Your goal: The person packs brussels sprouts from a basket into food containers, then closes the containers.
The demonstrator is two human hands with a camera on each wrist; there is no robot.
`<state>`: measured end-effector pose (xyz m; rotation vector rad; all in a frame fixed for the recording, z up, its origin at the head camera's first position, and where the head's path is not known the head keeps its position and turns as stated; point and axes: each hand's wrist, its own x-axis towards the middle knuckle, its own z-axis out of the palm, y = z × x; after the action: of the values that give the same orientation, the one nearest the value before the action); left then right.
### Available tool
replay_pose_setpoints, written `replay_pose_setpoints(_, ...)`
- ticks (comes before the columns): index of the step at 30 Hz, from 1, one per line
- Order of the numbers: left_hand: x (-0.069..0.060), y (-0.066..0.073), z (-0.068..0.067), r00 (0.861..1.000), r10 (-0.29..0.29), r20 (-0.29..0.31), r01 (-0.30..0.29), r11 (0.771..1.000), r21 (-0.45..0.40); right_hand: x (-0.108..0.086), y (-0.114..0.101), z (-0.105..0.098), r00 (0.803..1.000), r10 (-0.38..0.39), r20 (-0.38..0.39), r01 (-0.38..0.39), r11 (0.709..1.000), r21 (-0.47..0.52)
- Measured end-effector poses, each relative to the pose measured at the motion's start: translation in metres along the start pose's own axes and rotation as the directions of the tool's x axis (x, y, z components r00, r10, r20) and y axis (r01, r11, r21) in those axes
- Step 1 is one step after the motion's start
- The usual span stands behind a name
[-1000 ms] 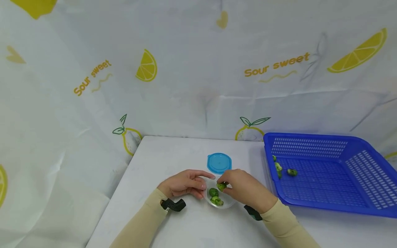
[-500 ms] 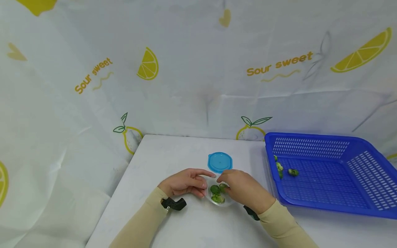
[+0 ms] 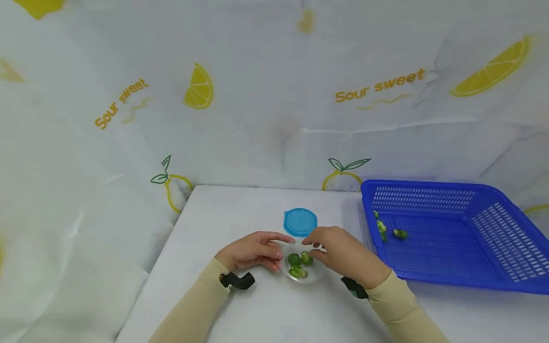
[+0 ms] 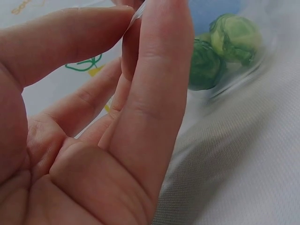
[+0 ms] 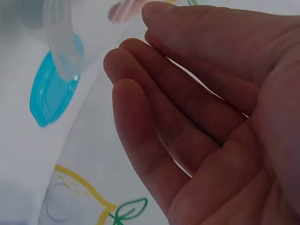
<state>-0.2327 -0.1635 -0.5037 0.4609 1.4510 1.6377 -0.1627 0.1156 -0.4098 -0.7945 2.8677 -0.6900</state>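
A clear round plastic bowl (image 3: 316, 275) stands on the table with three Brussels sprouts (image 3: 294, 259) in it. My left hand (image 3: 253, 251) holds the bowl's left side; in the left wrist view its rim is pinched between the thumb (image 4: 79, 35) and a finger. Two of the sprouts (image 4: 236, 37) show past that hand. Over the bowl's right side hovers my right hand (image 3: 347, 252), close to the rightmost sprout (image 3: 306, 258). Its fingers (image 5: 133, 108) are loosely bent with nothing between them in the right wrist view.
Behind the bowl lies a blue plastic lid (image 3: 300, 222). A large blue basket (image 3: 446, 281) stands at the right, with a few sprouts (image 3: 400, 234) near its left wall. A lemon-print sheet (image 3: 257, 119) hangs behind the white table (image 3: 231, 209).
The right hand has let go of a sprout, which now rests in the bowl beside the other two, and has drawn back slightly to the right. The left hand stays at the bowl.
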Motion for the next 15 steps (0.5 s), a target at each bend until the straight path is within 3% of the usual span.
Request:
replay_pose_setpoints(8, 0.002, -0.002, 0.000, 1.000, -0.008, -0.008, 0.008, 1.000, 0.002, -0.027, 0.017, -0.044, 0.998, 0.046, -0.046, -0.046, 0.999, 0.010)
replay_pose_setpoints(15, 0.003, -0.002, 0.000, 1.000, -0.006, 0.000, 0.006, 1.000, -0.005, -0.056, 0.059, -0.094, 0.990, 0.133, -0.045, -0.133, 0.991, 0.006)
